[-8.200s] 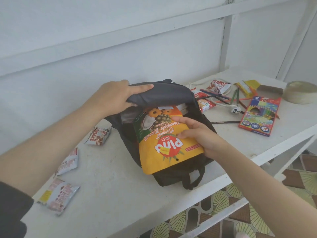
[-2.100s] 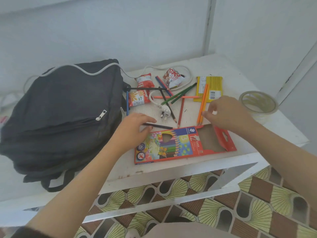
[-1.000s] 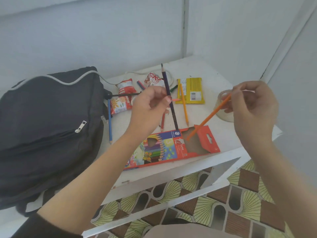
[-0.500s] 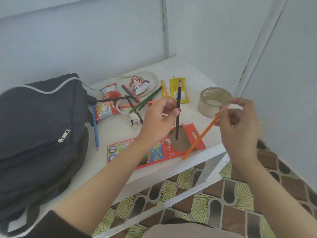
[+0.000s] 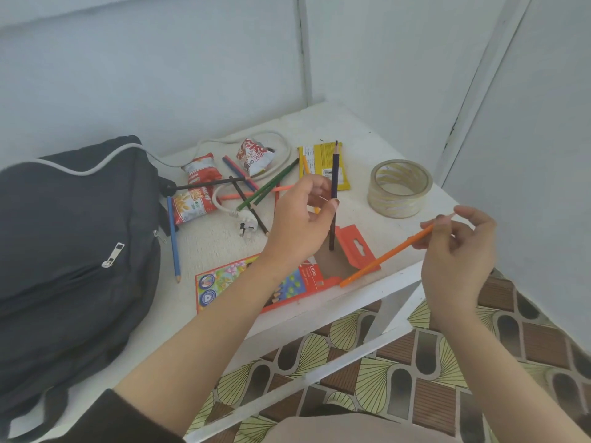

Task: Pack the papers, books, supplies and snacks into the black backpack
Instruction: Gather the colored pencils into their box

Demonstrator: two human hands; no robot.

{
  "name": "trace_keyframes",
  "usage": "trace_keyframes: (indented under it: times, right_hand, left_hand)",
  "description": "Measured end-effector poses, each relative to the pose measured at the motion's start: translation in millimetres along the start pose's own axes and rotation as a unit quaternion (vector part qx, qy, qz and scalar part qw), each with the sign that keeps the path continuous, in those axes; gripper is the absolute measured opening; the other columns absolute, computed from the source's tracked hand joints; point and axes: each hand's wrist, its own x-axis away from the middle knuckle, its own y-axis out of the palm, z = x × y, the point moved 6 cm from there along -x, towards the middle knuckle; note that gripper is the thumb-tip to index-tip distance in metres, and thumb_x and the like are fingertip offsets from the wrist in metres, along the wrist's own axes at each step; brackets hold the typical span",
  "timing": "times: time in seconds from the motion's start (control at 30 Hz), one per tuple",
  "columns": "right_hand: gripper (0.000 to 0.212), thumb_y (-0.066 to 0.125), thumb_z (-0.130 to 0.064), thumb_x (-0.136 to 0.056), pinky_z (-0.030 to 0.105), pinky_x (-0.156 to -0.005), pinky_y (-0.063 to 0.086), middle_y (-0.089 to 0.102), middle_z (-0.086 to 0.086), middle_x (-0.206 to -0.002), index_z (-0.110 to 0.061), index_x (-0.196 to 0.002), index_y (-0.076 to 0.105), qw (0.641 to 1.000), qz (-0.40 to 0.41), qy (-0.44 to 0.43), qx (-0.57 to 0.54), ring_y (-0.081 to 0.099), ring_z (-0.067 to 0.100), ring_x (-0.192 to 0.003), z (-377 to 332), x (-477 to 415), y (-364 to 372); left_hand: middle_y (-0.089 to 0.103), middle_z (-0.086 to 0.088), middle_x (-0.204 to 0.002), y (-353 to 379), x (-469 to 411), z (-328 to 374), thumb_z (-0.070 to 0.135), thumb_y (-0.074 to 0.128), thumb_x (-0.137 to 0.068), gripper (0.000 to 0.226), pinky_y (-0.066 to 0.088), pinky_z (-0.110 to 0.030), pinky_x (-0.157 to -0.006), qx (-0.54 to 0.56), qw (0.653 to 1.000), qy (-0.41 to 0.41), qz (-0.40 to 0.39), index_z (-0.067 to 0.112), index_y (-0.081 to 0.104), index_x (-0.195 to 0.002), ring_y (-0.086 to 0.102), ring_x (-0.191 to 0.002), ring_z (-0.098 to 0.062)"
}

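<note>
- The step in hand, as I judge it, is getting the loose coloured pencils back into their carton before the carton goes in the bag.
- My left hand [image 5: 297, 228] pinches a dark pencil [image 5: 334, 167] between thumb and fingertips. It stands nearly upright, sharpened tip up, with its blunt end just above the open mouth of the pencil carton [image 5: 220, 284].
- My right hand [image 5: 457, 251] pinches an orange pencil [image 5: 383, 259] near its upper end. The shaft slants down to the left towards the same opening, and my other fingers are loosely curled.
- To do this well, I should tilt the dark pencil almost flat and slide it in along the carton, not stab down.
- One pencil at a time is better, since two converging at the mouth could jam or crumple the flap.
- The carton lies unheld near the edge of the table [image 5: 367, 135], so a push may skid it off. I would steady it with a free finger.
- My left forearm crosses over the carton, and my right wrist hangs out past the table edge.
- The black backpack [image 5: 73, 238] lies to my left on the table. Snack packets [image 5: 195, 203], more loose pencils [image 5: 268, 187] and a tape roll [image 5: 399, 188] are not yet packed.
</note>
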Motion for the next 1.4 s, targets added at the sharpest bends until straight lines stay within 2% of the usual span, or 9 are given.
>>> trace_keyframes:
  times: [0.1,0.23,0.37,0.57,0.77,0.93,1.1,1.27,1.4]
  right_hand:
    - [0.009,0.043,-0.017,-0.099,0.012,-0.062,0.044,0.065,-0.005,-0.078,-0.017,-0.107,0.039,1.000,0.020,0.005,-0.002,0.063,0.008,-0.056,5,-1,-1]
    - [0.009,0.042,-0.017,-0.099,0.016,-0.062,0.047,0.065,-0.003,-0.079,-0.016,-0.107,0.037,0.999,0.042,0.024,-0.018,0.065,0.010,-0.056,11,-4,-4]
    - [0.009,0.041,-0.016,-0.099,0.017,-0.063,0.048,0.064,-0.002,-0.081,-0.017,-0.107,0.036,0.999,0.042,0.026,-0.012,0.065,0.010,-0.058,11,-3,-1]
    - [0.011,0.043,-0.012,-0.099,0.003,-0.060,0.039,0.061,-0.007,-0.077,-0.015,-0.108,0.038,1.000,0.002,0.007,0.004,0.062,-0.001,-0.057,2,2,13]
    - [0.039,0.061,-0.013,-0.090,0.018,-0.075,0.049,0.066,-0.008,-0.096,-0.017,-0.120,0.036,0.998,-0.061,0.007,0.004,0.065,0.008,-0.079,9,2,23]
    - [0.053,0.069,-0.018,-0.084,0.005,-0.066,0.042,0.066,-0.007,-0.098,-0.014,-0.125,0.035,0.995,-0.091,0.021,0.040,0.059,-0.003,-0.076,19,8,25]
    - [0.057,0.071,-0.033,-0.081,0.005,-0.068,0.037,0.064,-0.011,-0.105,-0.019,-0.125,0.038,0.987,-0.115,0.014,0.108,0.055,0.009,-0.090,24,18,30]
    - [0.075,0.076,-0.041,-0.073,0.028,-0.094,0.032,0.057,0.000,-0.126,-0.011,-0.133,0.042,0.961,-0.151,-0.043,0.227,0.043,0.019,-0.120,23,24,37]
    - [0.063,0.077,-0.037,-0.074,0.031,-0.103,0.019,0.047,0.012,-0.140,-0.010,-0.126,0.055,0.934,-0.158,-0.102,0.305,0.036,0.034,-0.126,27,28,42]
  left_hand:
    - [0.058,0.009,-0.084,0,-1,1,0.002,0.060,-0.086,0.016,0.045,-0.012,-0.059,0.016,1.000,0.003,0.015,0.016,0.056,-0.093,0.056,-0.069,0.002]
    - [0.056,0.006,-0.083,1,-3,0,0.000,0.059,-0.086,0.017,0.056,-0.026,-0.065,0.051,0.998,0.011,0.043,0.013,0.055,-0.096,0.056,-0.072,-0.001]
    - [0.054,0.011,-0.082,5,-4,1,-0.002,0.057,-0.087,0.025,0.052,-0.017,-0.064,0.044,0.997,0.039,0.049,0.021,0.053,-0.095,0.054,-0.075,0.002]
    - [0.054,0.012,-0.086,11,-12,-4,0.002,0.057,-0.088,0.019,0.049,-0.014,-0.061,0.019,0.999,0.035,0.024,0.016,0.054,-0.100,0.054,-0.074,0.002]
    - [0.054,0.015,-0.086,19,-23,1,0.004,0.057,-0.088,0.018,0.044,-0.008,-0.061,-0.012,0.999,0.039,0.010,0.019,0.053,-0.097,0.055,-0.072,0.002]
    - [0.055,0.010,-0.083,15,-28,-11,0.003,0.056,-0.088,0.017,0.055,-0.031,-0.071,0.029,0.996,-0.009,0.081,0.017,0.051,-0.097,0.053,-0.071,0.006]
    - [0.054,0.008,-0.084,16,-29,-11,0.002,0.056,-0.088,0.017,0.052,-0.022,-0.065,0.011,0.997,0.008,0.070,0.016,0.051,-0.097,0.053,-0.071,0.005]
    - [0.053,0.011,-0.082,19,-29,-12,0.003,0.056,-0.088,0.016,0.046,-0.014,-0.063,0.009,0.999,0.001,0.051,0.015,0.052,-0.097,0.053,-0.069,0.005]
    - [0.053,0.013,-0.082,16,-28,-14,0.003,0.056,-0.088,0.017,0.053,-0.023,-0.066,0.009,0.999,-0.007,0.043,0.017,0.053,-0.097,0.053,-0.069,0.006]
